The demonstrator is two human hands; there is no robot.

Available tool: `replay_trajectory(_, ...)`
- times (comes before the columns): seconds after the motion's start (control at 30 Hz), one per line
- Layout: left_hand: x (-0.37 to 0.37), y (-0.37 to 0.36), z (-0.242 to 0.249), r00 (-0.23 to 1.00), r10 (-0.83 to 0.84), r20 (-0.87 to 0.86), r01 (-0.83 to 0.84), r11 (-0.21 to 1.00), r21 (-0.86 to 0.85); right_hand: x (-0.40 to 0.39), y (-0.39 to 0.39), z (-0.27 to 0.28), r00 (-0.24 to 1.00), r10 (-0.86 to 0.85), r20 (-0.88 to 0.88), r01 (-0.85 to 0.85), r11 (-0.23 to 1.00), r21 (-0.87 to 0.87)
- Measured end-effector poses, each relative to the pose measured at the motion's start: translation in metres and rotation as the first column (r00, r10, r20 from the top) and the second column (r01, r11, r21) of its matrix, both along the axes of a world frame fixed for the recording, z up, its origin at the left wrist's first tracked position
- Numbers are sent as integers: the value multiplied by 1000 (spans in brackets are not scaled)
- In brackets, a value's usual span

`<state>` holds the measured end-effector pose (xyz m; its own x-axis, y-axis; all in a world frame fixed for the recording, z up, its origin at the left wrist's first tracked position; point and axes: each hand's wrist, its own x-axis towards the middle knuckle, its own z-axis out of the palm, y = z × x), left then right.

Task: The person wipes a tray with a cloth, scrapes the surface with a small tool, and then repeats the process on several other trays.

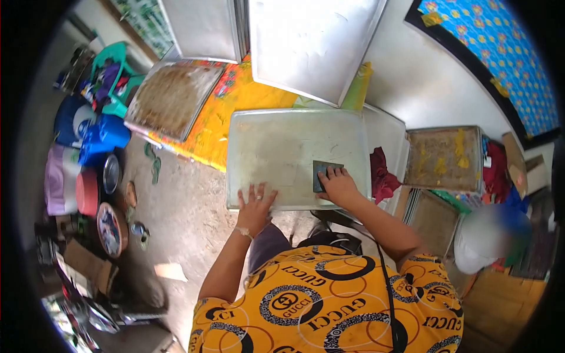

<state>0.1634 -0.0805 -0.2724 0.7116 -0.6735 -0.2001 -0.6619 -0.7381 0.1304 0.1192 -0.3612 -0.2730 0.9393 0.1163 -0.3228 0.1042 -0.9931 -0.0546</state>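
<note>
A large pale metal tray (271, 141) lies flat in front of me, its near edge close to my body. My left hand (256, 206) rests at the tray's near edge, fingers spread on its surface, holding nothing. Toward the tray's right side, my right hand (338, 186) grips a dark, square, flat piece (319, 168) pressed against the surface. Its fingers lie over the right part of that piece. Beside the tray's right edge is a dark red cloth (383, 176).
A brown-stained tray (173, 97) lies on the yellow cloth (253, 88) at the back left. Upright metal trays (312, 41) stand behind. Another stained tray (444, 159) is at the right. Basins (112, 229) and a green chair (115, 73) stand at the left.
</note>
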Motion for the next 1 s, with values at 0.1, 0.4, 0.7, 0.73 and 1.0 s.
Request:
replay_trajectory(0.1, -15, -18, -18, 994, -41, 97, 38, 999, 32, -21, -1, 0, 998, 59, 21, -59, 998, 7)
replay_trajectory(0.4, -23, -21, -33, 970, -96, 224, 101, 995, -10, -64, 14, -31, 956, 100, 275, -87, 994, -59)
replay_trajectory(0.7, -38, -30, -42, 881, -223, 418, 273, 960, -62, -69, 39, -4, 969, -140, 206, 120, 987, 105)
replay_trajectory(0.73, -43, -32, -35, 944, -222, 245, 250, 964, -88, -71, 46, -5, 966, -160, 205, 150, 987, 64)
replay_trajectory(1.0, -40, -2, -50, 971, -81, 223, 110, 987, -121, -33, 63, -19, 945, 41, 323, -84, 989, 121)
